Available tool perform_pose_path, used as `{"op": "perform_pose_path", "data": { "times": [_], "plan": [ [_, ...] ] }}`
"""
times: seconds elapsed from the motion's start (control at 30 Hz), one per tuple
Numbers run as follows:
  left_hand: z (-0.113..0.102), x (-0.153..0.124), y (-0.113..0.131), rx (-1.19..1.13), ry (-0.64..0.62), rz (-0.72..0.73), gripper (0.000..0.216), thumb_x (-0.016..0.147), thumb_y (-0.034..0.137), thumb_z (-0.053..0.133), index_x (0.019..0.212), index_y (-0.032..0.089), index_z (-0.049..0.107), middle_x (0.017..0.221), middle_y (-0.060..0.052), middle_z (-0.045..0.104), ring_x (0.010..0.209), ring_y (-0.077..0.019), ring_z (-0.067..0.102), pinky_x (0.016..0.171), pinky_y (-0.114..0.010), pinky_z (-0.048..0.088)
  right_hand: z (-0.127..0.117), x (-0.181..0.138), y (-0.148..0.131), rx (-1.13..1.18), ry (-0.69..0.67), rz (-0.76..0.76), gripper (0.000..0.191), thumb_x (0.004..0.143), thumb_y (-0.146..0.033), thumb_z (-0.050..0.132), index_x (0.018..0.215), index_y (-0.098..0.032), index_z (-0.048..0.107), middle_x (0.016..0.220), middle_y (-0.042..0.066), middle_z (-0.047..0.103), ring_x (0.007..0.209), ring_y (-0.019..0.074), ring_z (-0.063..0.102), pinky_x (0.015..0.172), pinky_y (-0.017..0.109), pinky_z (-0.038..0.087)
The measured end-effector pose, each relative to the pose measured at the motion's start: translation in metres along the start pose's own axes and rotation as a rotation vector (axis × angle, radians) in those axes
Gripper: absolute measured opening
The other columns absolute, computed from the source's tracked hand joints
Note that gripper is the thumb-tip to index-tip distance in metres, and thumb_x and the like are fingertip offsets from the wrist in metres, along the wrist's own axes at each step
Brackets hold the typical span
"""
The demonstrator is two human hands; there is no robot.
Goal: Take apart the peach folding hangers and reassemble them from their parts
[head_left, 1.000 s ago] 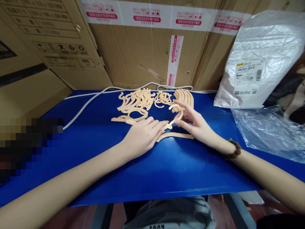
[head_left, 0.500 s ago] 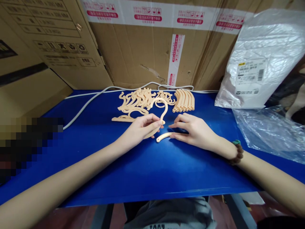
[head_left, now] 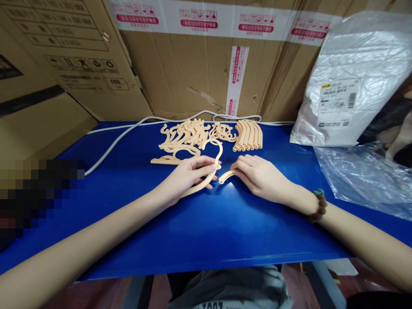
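Note:
My left hand [head_left: 195, 174] is closed around a cream plastic hanger piece, a curved hook [head_left: 219, 150] joined to a curved arm [head_left: 199, 187]. The hook points up and the arm runs down to the left below the palm. Just to the right, my right hand [head_left: 257, 175] grips a loose curved hanger arm [head_left: 226, 176] of the same colour. The holed end of that arm sticks out towards the joint in my left hand, with a small gap between them. My right fingers hide its other end.
Behind the hands lie a heap of hanger parts [head_left: 189, 133], loose hooks [head_left: 223, 132] and a stack of curved arms [head_left: 249, 135]. A folded hanger [head_left: 165, 161] lies left. White cable [head_left: 112, 148], cardboard boxes [head_left: 186, 73] and a white plastic bag [head_left: 334, 86] border the blue table [head_left: 206, 240].
My right hand has picked the curved arm up off the table and turned its end towards the left hand. The hook piece has dipped slightly, showing more of its arm.

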State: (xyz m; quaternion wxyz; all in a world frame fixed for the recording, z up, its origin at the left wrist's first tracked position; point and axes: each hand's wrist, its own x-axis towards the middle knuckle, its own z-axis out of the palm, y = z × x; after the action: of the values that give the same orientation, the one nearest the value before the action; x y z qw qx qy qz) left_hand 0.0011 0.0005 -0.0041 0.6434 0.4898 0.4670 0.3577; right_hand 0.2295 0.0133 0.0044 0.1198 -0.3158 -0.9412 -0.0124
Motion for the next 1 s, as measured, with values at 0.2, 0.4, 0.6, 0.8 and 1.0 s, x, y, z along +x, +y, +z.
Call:
{"op": "perform_pose_path", "data": {
  "times": [0.2,0.4,0.6,0.8,1.0],
  "plan": [
    [-0.0011,0.0015,-0.0007,-0.115,0.001,-0.052,0.012,0.082,0.021,0.073,0.093,0.017,0.073,0.093,-0.005,0.071,0.08,-0.0152,0.069,0.062,-0.024,0.062,0.0019,-0.0021,0.0016,0.008,0.026,-0.025,0.026,0.101,-0.018,0.035,0.099,-0.013,0.061,0.089,0.01,0.065,0.077,0.0193,0.054,0.072,0.031,0.04],
    [0.0017,-0.0015,0.0045,-0.098,0.02,-0.068,0.014,0.083,0.02,0.071,0.096,0.016,0.074,0.096,-0.006,0.07,0.082,-0.0153,0.069,0.057,-0.02,0.059,-0.0016,-0.0061,-0.0025,0.143,0.04,0.053,0.024,0.101,-0.019,0.037,0.115,-0.014,0.056,0.093,0.006,0.07,0.073,0.015,0.061,0.064,0.025,0.04],
    [0.0012,-0.0016,0.0048,-0.063,0.005,-0.024,0.017,0.083,0.023,0.071,0.098,0.017,0.071,0.097,-0.004,0.067,0.078,-0.0137,0.067,0.054,-0.019,0.056,-0.0032,-0.0056,-0.0048,0.079,0.072,0.027,0.03,0.103,-0.036,0.04,0.11,-0.016,0.061,0.094,0.006,0.073,0.076,0.015,0.066,0.062,0.024,0.04],
    [0.0004,-0.0018,0.0052,-0.034,0.018,-0.011,0.021,0.081,0.028,0.071,0.099,0.017,0.069,0.098,-0.004,0.064,0.077,-0.0131,0.065,0.054,-0.019,0.054,-0.0035,-0.006,-0.005,0.035,0.064,0.02,0.023,0.098,-0.028,0.046,0.108,-0.016,0.064,0.091,0.005,0.074,0.075,0.0156,0.067,0.061,0.024,0.04],
    [-0.0003,-0.002,0.005,-0.046,0.006,0.031,0.021,0.079,0.03,0.073,0.093,0.017,0.064,0.089,-0.001,0.063,0.071,-0.0126,0.064,0.052,-0.02,0.054,-0.0034,-0.0057,-0.0041,0.047,0.043,0.019,0.023,0.098,-0.027,0.046,0.108,-0.016,0.064,0.094,0.006,0.074,0.078,0.0154,0.068,0.062,0.024,0.04]
  ]
}}
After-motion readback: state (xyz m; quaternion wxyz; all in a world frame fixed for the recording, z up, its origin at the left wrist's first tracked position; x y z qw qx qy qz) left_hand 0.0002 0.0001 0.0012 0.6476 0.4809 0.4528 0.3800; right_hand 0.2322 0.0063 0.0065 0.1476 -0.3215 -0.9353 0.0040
